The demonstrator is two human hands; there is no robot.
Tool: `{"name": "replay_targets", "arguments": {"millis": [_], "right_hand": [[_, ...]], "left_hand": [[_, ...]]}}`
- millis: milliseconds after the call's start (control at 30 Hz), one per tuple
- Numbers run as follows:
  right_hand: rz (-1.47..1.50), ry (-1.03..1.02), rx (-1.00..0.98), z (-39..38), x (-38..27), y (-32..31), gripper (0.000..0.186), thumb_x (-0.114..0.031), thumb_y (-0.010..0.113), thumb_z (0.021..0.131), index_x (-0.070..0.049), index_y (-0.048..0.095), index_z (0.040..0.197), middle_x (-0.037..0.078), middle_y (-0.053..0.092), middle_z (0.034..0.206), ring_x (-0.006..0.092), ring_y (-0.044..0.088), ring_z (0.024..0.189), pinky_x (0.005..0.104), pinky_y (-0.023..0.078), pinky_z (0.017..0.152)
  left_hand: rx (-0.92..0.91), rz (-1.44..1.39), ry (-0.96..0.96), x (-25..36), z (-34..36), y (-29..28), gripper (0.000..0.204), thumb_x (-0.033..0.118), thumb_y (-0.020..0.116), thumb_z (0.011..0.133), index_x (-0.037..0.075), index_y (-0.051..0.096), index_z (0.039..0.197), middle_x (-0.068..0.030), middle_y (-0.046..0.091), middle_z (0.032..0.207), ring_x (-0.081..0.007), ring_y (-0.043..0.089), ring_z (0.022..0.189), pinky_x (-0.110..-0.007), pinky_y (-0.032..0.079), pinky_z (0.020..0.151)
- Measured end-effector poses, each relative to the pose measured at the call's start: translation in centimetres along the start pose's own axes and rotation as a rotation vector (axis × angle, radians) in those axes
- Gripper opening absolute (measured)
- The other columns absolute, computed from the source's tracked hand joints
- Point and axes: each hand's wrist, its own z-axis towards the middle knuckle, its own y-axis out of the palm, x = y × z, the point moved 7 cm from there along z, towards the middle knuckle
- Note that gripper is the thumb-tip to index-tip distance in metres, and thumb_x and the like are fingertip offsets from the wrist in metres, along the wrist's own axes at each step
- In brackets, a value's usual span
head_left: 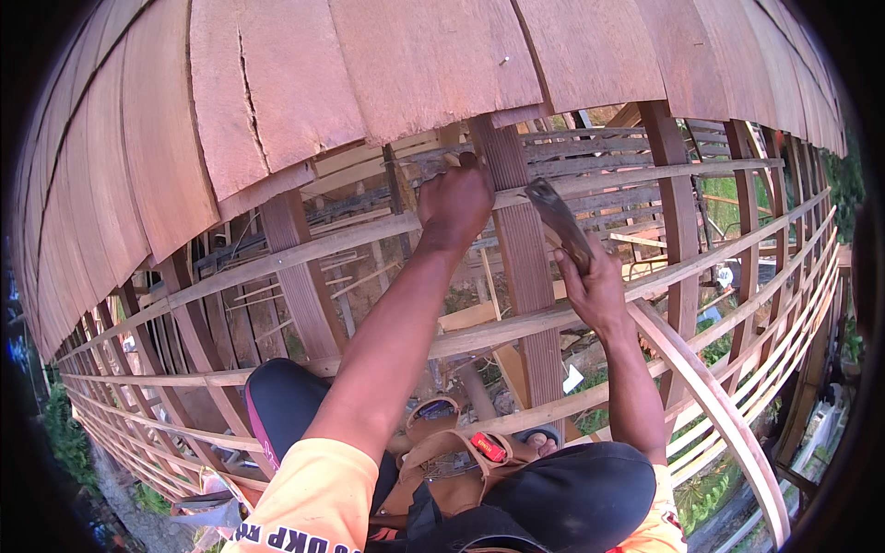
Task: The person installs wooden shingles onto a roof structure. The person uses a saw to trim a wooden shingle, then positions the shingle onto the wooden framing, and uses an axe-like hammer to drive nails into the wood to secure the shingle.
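Below the wooden shingles [277, 101], bare battens [304, 251] are crossing upright rafters [525, 267]. Further below the shingles, a tan tool pouch [452, 461] is lying, a red item [489, 447] sitting in it. Right of the shingles, greenery [728, 203] is showing.

The person wears an orange short-sleeved shirt [304, 488] with dark lettering near the hem, dark trousers [562, 493] with a pink side stripe, and a sandal [539, 441]. Both forearms are bare.

Shingles [277, 92] lie above battens [304, 251], hammer [558, 221] at right.
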Motion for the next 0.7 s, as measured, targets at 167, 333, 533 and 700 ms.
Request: {"name": "replay_targets", "arguments": {"millis": [167,333,533,700], "right_hand": [[0.373,-0.287,0.305,-1.1,-3.4,-3.6,0.028,-0.029,0.064,0.1,-0.004,0.057,0.091,0.001,0.056,0.074,0.0125,0.047,0.06,0.028,0.043,0.058],[0.704,-0.776,0.463,-2.4,-9.3,-9.1,0.055,-0.063,0.057,0.093,-0.011,0.046,0.079,0.0,0.045,0.065,0.012,0.043,0.054,0.0258,0.04,0.053],[0.093,-0.036,0.059,1.9,0.0,-1.3,0.018,-0.017,0.069,0.093,-0.001,0.06,0.092,0.009,0.06,0.076,0.0176,0.054,0.064,0.032,0.044,0.059],[0.617,-0.862,0.454,-0.9,-9.3,-9.6,0.048,-0.055,0.057,0.097,-0.008,0.049,0.089,0.0,0.044,0.062,0.0127,0.042,0.052,0.0293,0.043,0.051]], "left_hand": [[0.02,-0.022,-0.029,-0.2,0.0,0.2,0.027,0.024,0.047,0.098,0.001,0.061,0.1,-0.0224,0.071,0.078,-0.0374,0.072,0.076,-0.048,0.058,0.07],[0.051,0.025,0.013,-0.6,-0.2,0.1,0.028,0.026,0.049,0.098,0.0,0.061,0.099,-0.0208,0.072,0.078,-0.0356,0.073,0.074,-0.046,0.059,0.065],[0.075,-0.013,0.001,-0.1,-0.2,0.3,0.021,0.018,0.053,0.091,0.0,0.062,0.097,-0.02,0.072,0.076,-0.0335,0.073,0.073,-0.044,0.059,0.066],[-0.016,-0.043,-0.037,-0.6,0.0,0.2,0.032,0.027,0.045,0.099,0.001,0.062,0.099,-0.024,0.071,0.08,-0.0412,0.071,0.077,-0.052,0.055,0.077]]}}
